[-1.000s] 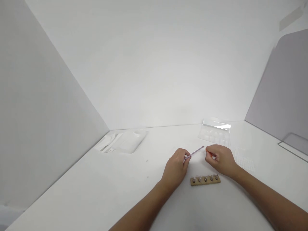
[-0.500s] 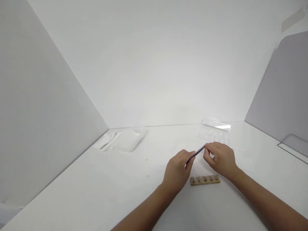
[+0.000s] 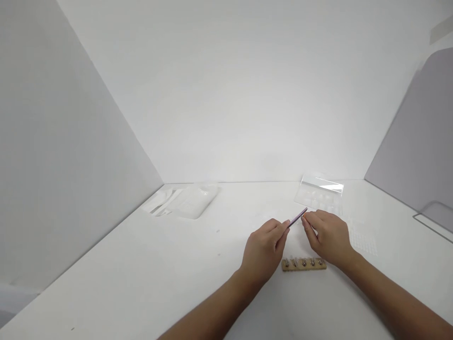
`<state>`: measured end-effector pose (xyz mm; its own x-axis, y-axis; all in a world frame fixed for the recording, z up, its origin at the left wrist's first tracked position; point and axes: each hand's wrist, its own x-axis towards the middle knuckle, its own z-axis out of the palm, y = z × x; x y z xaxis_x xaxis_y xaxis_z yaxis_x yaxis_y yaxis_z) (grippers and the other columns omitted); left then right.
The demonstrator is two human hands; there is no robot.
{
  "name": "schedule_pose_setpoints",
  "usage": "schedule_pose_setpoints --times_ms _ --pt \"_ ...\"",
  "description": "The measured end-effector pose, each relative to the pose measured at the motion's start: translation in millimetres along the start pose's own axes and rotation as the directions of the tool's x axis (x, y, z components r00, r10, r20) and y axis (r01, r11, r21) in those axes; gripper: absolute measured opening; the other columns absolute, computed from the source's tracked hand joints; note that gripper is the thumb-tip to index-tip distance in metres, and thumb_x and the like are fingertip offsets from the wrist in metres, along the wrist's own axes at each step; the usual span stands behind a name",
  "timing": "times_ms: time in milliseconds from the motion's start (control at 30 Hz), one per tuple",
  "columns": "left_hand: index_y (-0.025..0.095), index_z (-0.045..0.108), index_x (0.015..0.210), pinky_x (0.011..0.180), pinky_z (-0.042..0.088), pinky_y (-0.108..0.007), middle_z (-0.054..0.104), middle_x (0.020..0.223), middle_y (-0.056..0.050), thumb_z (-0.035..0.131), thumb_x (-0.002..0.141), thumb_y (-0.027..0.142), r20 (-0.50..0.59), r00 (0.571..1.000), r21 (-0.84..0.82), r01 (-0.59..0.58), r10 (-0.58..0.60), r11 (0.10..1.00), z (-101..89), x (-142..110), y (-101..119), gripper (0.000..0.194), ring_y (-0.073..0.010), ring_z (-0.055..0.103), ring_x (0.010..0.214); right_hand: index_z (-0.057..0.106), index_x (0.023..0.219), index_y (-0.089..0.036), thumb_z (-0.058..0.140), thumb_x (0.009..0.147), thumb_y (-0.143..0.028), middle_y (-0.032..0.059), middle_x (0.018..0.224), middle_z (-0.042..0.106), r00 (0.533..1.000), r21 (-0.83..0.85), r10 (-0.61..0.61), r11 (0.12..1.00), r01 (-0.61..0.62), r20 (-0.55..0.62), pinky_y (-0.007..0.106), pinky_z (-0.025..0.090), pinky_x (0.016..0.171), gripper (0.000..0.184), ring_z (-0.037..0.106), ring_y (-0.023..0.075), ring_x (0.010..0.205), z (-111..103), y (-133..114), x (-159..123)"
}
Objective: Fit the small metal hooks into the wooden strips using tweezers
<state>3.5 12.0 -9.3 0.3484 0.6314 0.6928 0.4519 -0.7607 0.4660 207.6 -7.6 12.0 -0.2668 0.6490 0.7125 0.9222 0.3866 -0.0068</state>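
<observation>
Above a white tabletop (image 3: 159,264), the left hand (image 3: 264,250) pinches a slim purple stick (image 3: 298,217) of unclear material, likely light, stiff and best held by its near end, while the right hand (image 3: 327,236) grips a small orange piece (image 3: 303,215) alongside.

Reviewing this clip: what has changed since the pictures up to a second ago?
The left hand has shifted toward the right hand, bringing the far end of the slim stick, previously short of it, up beside the small orange piece that hand pinches; contact is unclear. No hold was visibly gained or released. The wooden strip and clear case stayed put.
</observation>
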Motion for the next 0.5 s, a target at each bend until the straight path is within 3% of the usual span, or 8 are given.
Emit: schedule_pose_setpoints --times_ms 100,233,367,500 --pt "0.021 0.075 0.114 0.056 0.041 -0.022 0.066 0.078 0.000 0.052 0.104 0.018 -0.002 1.000 -0.015 0.007 -0.007 1.000 -0.1 0.4 2.0 0.025 -0.0110 0.054 0.061 0.051 0.067 -0.019 0.046 0.104 -0.022 -0.0021 0.056 0.048 0.999 -0.002 -0.036 0.999 0.036 0.008 0.027 0.023 0.054 0.037 0.040 0.0122 0.053 0.6 -1.8 1.1" --pt "0.020 0.076 0.111 0.056 0.041 -0.023 0.065 0.074 0.000 0.053 0.103 0.019 -0.015 1.000 -0.062 0.027 -0.028 0.998 -1.4 1.8 4.9 0.024 -0.0112 0.054 0.062 0.048 0.066 -0.019 0.047 0.103 -0.023 -0.0020 0.056 0.047 0.999 -0.033 0.034 0.999 -0.034 -0.002 0.027 0.020 0.052 0.037 0.038 0.0121 0.052 2.4 1.8 2.4" --pt "0.019 0.078 0.109 0.055 0.041 -0.023 0.064 0.072 0.000 0.056 0.101 0.017 -0.023 0.999 -0.079 0.029 -0.031 0.997 -1.8 2.9 5.9 0.023 -0.0109 0.054 0.061 0.045 0.066 -0.019 0.046 0.102 -0.024 -0.0020 0.056 0.048 0.997 0.025 0.001 1.000 -0.003 0.079 0.027 0.021 0.053 0.037 0.038 0.0117 0.052 4.7 4.8 2.5" --pt "0.017 0.078 0.109 0.055 0.041 -0.023 0.061 0.069 0.001 0.056 0.101 0.018 -0.030 0.999 -0.082 0.034 -0.036 0.996 -2.7 4.3 6.1 0.024 -0.0109 0.052 0.060 0.040 0.064 -0.019 0.046 0.102 -0.025 -0.0027 0.054 0.045 0.996 0.032 0.043 0.998 -0.046 0.080 0.027 0.019 0.052 0.038 0.036 0.0111 0.051 6.6 4.0 3.9"
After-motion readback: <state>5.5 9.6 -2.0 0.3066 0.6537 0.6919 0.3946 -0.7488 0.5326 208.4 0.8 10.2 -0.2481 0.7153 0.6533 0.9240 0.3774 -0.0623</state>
